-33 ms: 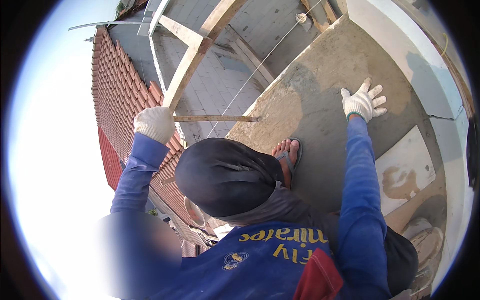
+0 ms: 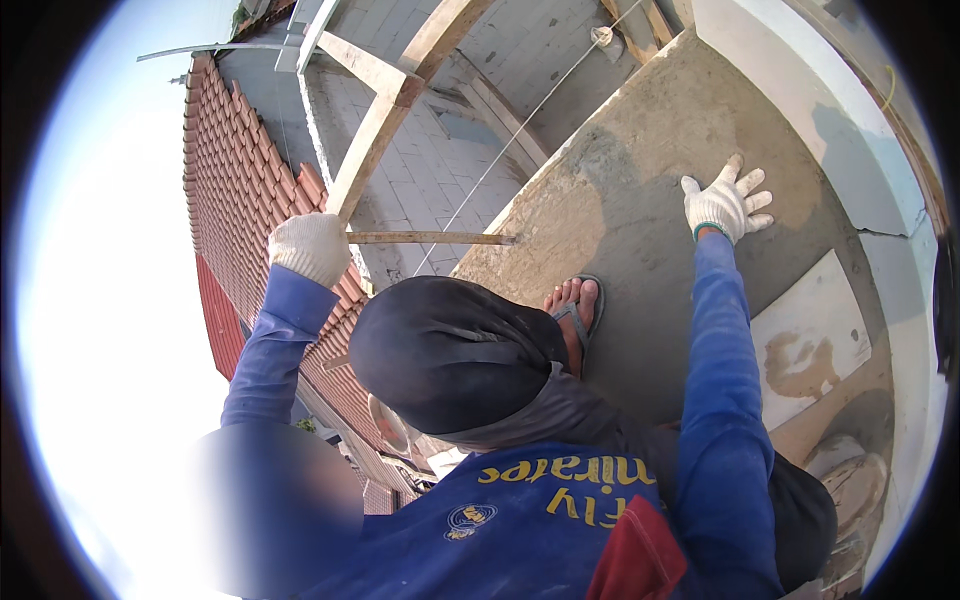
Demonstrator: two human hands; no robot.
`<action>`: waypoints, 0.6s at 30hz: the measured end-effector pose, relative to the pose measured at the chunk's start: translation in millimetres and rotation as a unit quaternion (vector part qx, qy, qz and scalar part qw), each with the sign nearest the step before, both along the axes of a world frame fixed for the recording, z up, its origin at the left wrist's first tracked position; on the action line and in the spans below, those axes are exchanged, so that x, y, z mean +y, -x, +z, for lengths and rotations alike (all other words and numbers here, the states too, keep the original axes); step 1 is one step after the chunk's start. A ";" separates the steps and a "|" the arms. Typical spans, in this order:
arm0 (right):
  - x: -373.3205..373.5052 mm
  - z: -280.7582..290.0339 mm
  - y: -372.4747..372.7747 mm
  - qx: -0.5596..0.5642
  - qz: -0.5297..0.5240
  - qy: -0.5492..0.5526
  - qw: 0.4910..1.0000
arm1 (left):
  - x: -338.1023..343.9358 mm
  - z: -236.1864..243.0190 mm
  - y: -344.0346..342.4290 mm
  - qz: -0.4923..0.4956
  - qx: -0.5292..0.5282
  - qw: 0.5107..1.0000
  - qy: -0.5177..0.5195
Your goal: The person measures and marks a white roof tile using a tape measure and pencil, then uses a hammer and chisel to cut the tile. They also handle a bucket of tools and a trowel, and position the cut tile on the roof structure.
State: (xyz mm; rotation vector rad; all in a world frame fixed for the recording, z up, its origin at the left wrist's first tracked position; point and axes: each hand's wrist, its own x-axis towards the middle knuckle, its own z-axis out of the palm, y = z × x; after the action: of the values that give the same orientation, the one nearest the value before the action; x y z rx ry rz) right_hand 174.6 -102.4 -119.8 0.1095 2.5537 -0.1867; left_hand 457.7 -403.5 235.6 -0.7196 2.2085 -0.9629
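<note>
My left hand (image 2: pixel 308 247), in a white knit glove, is closed in a fist at the left. From it a thin wooden stick (image 2: pixel 430 238) runs to the right, its far tip at the edge of the cement slab (image 2: pixel 640 190). On that damp grey surface my right hand (image 2: pixel 728 202) lies flat with its gloved fingers spread, holding nothing. Between the hands, my foot (image 2: pixel 575 312) in a grey sandal stands on the slab. Near my right forearm is a pale board (image 2: pixel 812 335) with a brown wet stain.
A low white wall (image 2: pixel 870 180), cracked on its side, curves along the right. Past the slab's left edge lies a lower space with a block wall (image 2: pixel 420 170), wooden beams (image 2: pixel 375 140) and a taut string (image 2: pixel 500 158). Red roof tiles (image 2: pixel 235 150) slope at the left. Round containers (image 2: pixel 858 490) sit lower right.
</note>
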 end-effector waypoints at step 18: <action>3.2 0.8 0.2 -0.005 0.005 0.002 1.000 | -10.6 -11.5 23.0 0.050 -0.047 0.998 0.015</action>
State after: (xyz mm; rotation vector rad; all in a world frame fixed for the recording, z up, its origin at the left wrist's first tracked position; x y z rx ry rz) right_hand 174.4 -99.1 -119.0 0.0951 2.5426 -0.1869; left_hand 434.7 -414.0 224.1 -0.7753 2.0604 -0.9630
